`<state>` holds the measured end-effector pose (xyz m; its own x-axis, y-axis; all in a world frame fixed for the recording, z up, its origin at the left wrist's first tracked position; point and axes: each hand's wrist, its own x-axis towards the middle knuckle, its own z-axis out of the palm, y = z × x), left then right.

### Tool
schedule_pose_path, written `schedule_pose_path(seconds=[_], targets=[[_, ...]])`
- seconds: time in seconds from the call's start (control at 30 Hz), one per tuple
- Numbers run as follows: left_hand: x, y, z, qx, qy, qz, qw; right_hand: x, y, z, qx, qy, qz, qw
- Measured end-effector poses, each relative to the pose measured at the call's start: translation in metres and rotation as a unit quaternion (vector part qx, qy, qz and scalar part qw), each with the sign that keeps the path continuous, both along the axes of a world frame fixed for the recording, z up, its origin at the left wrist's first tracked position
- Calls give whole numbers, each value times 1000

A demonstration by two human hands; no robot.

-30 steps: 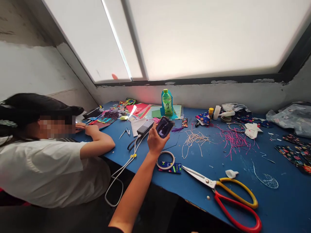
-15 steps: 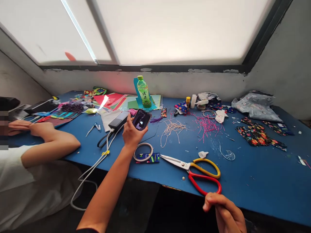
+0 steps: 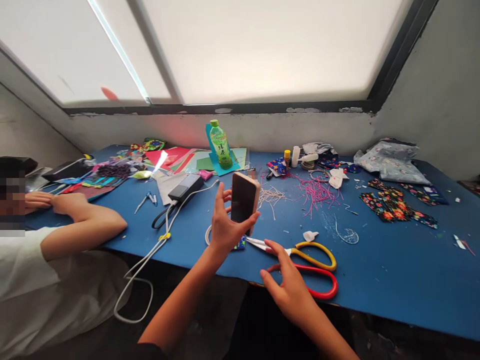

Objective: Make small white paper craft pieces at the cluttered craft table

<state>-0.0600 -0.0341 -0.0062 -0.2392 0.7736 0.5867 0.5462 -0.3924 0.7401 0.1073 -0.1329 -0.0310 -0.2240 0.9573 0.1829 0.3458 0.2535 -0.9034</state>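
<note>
My left hand [image 3: 228,222] grips a smartphone [image 3: 243,202] by its edges, thumb on the near side and fingers behind the left edge. The phone stands upright above the table, its screen dark. My right hand [image 3: 285,280] hovers over the scissors [image 3: 315,255], fingers apart and curved, holding nothing. Those scissors have one yellow and one red handle and lie with blades pointing left. Behind my left hand, a roll of tape [image 3: 207,235] and a blue patterned packet [image 3: 240,243] are partly hidden.
Pink cords [image 3: 318,195] and pale cords [image 3: 273,197] lie mid-table. A green tea bottle [image 3: 221,145] stands at the back. Left are a power bank [image 3: 185,187] with a white cable [image 3: 142,262] and a co-worker's arm [image 3: 90,220]. Floral fabric pieces [image 3: 397,205] lie right.
My left hand has brought the phone right and nearer, turning it upright; its screen was lit and is now dark. My right hand has moved up and left from the table edge, fingers opening.
</note>
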Motion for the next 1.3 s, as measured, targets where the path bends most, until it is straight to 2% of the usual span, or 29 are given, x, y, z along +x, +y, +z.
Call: schedule_pose_path(seconds=[0.1,0.17,0.23,0.33,0.5,0.53,0.63,0.7,0.8,0.9,0.97,1.17,1.3], targets=[[4,-8,3,-36,13,5,999,-27,17,-7,7,-11,23,1000],[-5,-3,7,-92,85,44,991,-32,22,-9,9,-29,24,999],[-23,10,11,-188,179,84,962,-24,24,-7,15,-52,19,998],[-56,36,11,-265,214,110,934,4,29,2,29,-80,6,996],[-97,73,-8,-352,237,152,893,59,52,29,57,-114,-51,991],[-102,77,-12,-359,238,154,889,69,58,35,81,-137,-69,985],[-120,83,-18,-367,234,133,891,99,78,50,119,-187,-127,967],[-133,81,-19,-370,225,102,896,120,92,57,106,-229,-174,952],[-147,73,-20,-370,217,65,901,149,110,61,81,-245,-209,943],[-144,64,-23,-360,233,73,900,169,119,56,37,-259,-289,921],[-133,63,-26,-351,256,95,896,174,120,50,18,-260,-313,913],[-99,73,-29,-349,297,176,871,178,116,35,37,-252,-294,921],[-99,75,-30,-356,297,185,867,178,116,33,15,-250,-287,925]])
